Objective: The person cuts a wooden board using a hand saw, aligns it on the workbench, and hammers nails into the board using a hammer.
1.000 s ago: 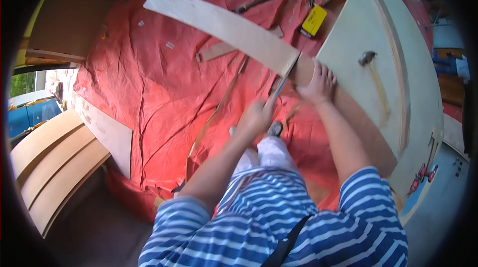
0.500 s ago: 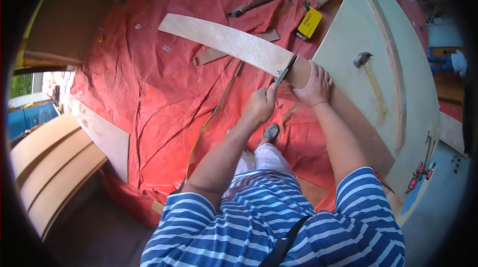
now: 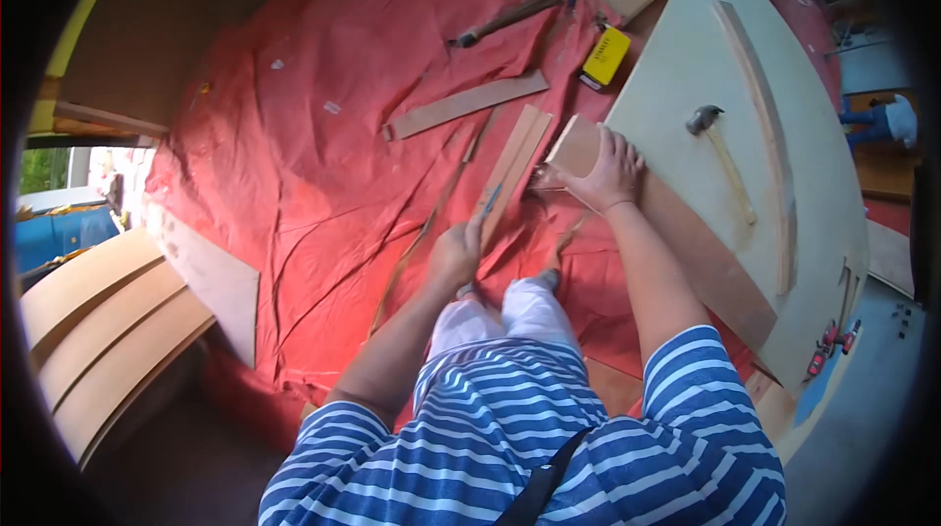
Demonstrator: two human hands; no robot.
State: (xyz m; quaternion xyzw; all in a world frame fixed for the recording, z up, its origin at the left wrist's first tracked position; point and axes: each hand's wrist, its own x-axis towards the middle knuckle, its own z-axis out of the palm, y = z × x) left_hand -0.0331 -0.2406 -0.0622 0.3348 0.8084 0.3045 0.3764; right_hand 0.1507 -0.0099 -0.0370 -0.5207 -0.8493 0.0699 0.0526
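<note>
My left hand [image 3: 461, 253] is closed on a slim tool with a blue part [image 3: 490, 199], low and left of the brown board's cut end. Narrow wooden strips [image 3: 515, 153] lie at an angle beside that tool. My right hand [image 3: 613, 170] grips the brown board [image 3: 696, 266] near this end, its fingers over the edge. The board runs along a large pale panel [image 3: 657, 104], where a claw hammer [image 3: 727, 158] and a long wooden strip [image 3: 760, 95] rest.
Red sheeting [image 3: 294, 183] covers the floor, bearing a short plank [image 3: 466, 104], a yellow box [image 3: 606, 57] and scattered tools. Curved boards [image 3: 108, 300] are at left, a dark panel [image 3: 137, 26] above them. Red power tools [image 3: 831, 345] sit at right. Another person [image 3: 887, 119] is at far right.
The long pale-faced piece that stretched up-left from the cut has dropped away, with narrow strips now showing there. My left hand has moved down-left with the tool; my right hand shifted slightly left.
</note>
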